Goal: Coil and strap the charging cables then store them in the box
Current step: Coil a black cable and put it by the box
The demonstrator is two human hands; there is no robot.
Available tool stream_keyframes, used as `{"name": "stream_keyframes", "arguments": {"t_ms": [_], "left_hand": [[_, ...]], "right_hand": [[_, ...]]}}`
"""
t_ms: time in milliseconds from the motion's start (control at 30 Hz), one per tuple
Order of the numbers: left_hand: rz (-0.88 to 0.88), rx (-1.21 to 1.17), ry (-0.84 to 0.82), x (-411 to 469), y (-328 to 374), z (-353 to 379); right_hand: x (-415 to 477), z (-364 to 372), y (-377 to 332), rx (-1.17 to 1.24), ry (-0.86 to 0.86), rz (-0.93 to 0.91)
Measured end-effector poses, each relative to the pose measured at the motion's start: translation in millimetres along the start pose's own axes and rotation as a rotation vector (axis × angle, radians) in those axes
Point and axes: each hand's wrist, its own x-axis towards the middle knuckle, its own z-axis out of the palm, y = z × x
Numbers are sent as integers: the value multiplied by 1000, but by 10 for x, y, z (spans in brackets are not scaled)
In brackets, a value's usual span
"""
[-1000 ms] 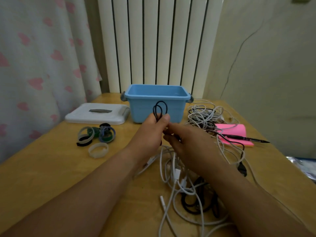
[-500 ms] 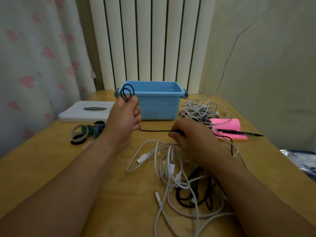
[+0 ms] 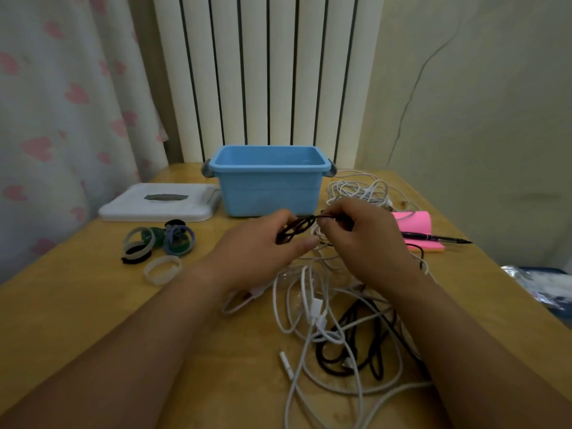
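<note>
Hands have rejoined mid-frame: the left hand [image 3: 257, 246] grips the black cable coil [image 3: 294, 230], the right hand [image 3: 371, 239] pinches its slack alongside. Another loop is likely being added; strapping remains.

2 forearms reach forward, hands close together. The left hand [image 3: 260, 247] grips looped black cable [image 3: 296, 228]; the right hand [image 3: 368, 239], fingers curled, seemingly pinches its strand.

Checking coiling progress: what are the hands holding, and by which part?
One thin black cable: the left hand holds its small coiled loops, the right hand pinches the strand just beside them.
</note>
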Motion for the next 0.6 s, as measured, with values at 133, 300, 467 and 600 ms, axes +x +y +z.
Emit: {"name": "stream_keyframes", "arguments": {"t_ms": [133,300,467,600], "left_hand": [[70,-102,-3,25,-13,59],[97,-360,40,-8,8,19],[-42,-705,86,-2,8,-69],[-142,-954,270,29,-51,-197]], "right_hand": [[-16,12,-49,72,11,-20],[-41,17,-48,121,-19,1],[-45,16,-9,119,-47,25],[-34,30,18,108,-65,40]]}}
